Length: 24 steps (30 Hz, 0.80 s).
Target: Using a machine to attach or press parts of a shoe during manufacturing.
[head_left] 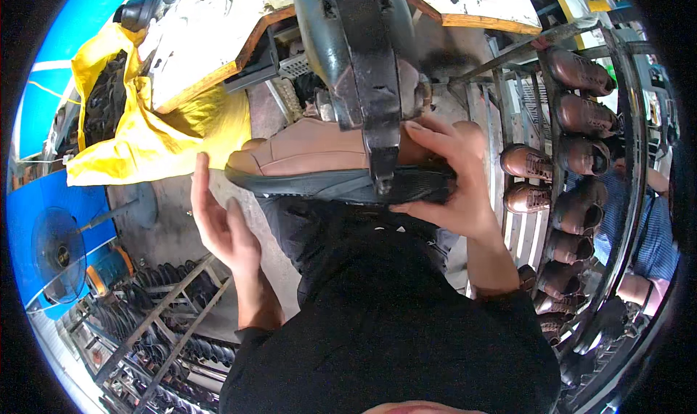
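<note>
A brown leather shoe (308, 147) with a thick black sole (312, 185) lies sideways in front of me, toe to the left. The narrow dark metal arm of a machine (374, 73) comes down across its side, its tip against the sole. My right hand (465, 178) grips the heel end, thumb along the sole and fingers over the upper. Off the toe, my left hand (226, 229) is open with fingers stretched, apart from the shoe and holding nothing.
White worktables with wooden edges (196, 84) flank the machine. A yellow sack (145, 153) of dark pieces stands left, above a fan (59, 254). Black soles fill a lower-left rack (156, 316). Brown shoes line a metal rack (630, 218) at right, with another person (617, 218) behind it.
</note>
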Each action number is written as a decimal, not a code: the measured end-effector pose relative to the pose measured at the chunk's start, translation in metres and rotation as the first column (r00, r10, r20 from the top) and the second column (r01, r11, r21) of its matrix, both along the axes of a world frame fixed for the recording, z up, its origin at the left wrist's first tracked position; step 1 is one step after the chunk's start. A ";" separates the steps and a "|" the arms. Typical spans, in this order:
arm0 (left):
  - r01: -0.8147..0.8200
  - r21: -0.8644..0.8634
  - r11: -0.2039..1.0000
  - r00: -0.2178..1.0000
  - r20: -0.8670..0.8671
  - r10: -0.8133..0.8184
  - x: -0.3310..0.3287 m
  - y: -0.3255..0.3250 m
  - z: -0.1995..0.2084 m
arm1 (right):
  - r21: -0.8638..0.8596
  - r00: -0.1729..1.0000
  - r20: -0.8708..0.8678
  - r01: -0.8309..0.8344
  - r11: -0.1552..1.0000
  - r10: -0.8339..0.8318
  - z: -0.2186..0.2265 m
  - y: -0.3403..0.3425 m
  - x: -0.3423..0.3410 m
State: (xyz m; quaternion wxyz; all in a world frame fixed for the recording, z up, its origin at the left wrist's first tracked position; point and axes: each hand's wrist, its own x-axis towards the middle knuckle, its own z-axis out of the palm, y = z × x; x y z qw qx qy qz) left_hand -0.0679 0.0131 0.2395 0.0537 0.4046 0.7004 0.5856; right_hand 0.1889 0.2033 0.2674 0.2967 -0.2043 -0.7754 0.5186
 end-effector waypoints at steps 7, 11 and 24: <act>0.504 -0.437 0.745 0.765 -0.175 -0.620 0.044 0.066 0.047 | 0.230 0.934 0.337 0.043 0.972 -0.121 0.044 -0.006 -0.004; 0.619 -0.328 0.714 0.754 -0.008 -0.657 0.043 0.078 0.031 | 0.338 0.913 0.386 -0.002 0.941 -0.136 0.055 -0.006 -0.007; 0.526 0.222 0.821 0.455 0.742 -0.492 0.077 0.054 -0.021 | -0.304 0.998 0.031 0.065 0.951 -0.059 -0.126 -0.031 0.032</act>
